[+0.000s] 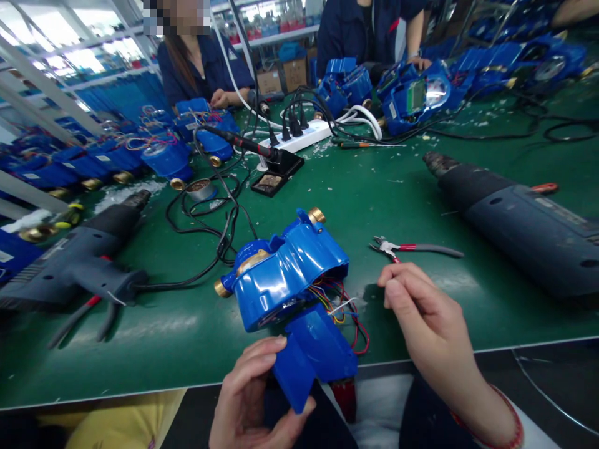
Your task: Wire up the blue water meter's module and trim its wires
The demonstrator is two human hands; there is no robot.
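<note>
A blue plastic water meter (pixel 281 274) with brass pipe ends is held above the green bench mat (pixel 196 337). Its blue hinged cover (pixel 313 355) hangs down towards me, gripped by my left hand (pixel 253 399). Coloured thin wires (pixel 349 308) spill from the meter's open side. My right hand (pixel 421 318) is raised to the right of those wires, its thumb and fingertips pinched together with nothing visible between them. Just beyond it lie red-handled pliers (pixel 412 248), not touched.
Large grey heat guns (pixel 524 224) (pixel 79 265) lie on both sides. Beyond stand a soldering iron (pixel 248 142) in its holder, a white power strip (pixel 299 136), a solder tin (pixel 201 189), and rows of blue meters (pixel 116 156). Co-workers (pixel 201 68) (pixel 369 37) sit across the bench.
</note>
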